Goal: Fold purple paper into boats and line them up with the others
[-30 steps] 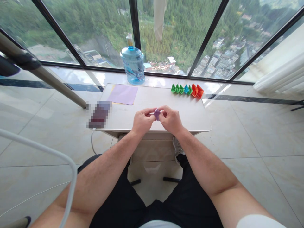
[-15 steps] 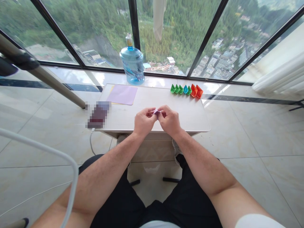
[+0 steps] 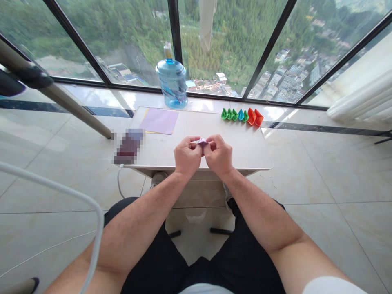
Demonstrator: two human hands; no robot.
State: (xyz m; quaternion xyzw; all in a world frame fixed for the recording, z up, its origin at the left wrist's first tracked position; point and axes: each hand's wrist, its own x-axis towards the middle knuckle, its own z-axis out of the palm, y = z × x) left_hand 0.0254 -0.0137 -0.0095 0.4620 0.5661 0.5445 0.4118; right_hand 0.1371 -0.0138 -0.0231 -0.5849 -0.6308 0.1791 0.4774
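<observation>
A small folded piece of purple paper (image 3: 202,141) is pinched between my two hands, above the front part of the white table (image 3: 159,151). My left hand (image 3: 188,154) grips its left side with thumb and fingers. On its right side, my right hand (image 3: 219,153) holds it the same way. Much of the paper is covered by my fingers. Flat purple sheets (image 3: 159,121) lie at the table's back left, with a yellowish edge showing beneath. A row of folded paper boats, several green (image 3: 229,114), one blue (image 3: 240,115) and two orange (image 3: 255,117), stands at the back right.
A blue water jug (image 3: 172,83) stands behind the table by the window. On the table's left corner lies a blurred-out device (image 3: 128,146) with a white cable. A slanting pole (image 3: 79,110) and a curved white tube (image 3: 76,196) are at the left.
The purple paper shows a wider, more opened face between my fingers than before. My hands have barely shifted, and the whole view has moved slightly.
</observation>
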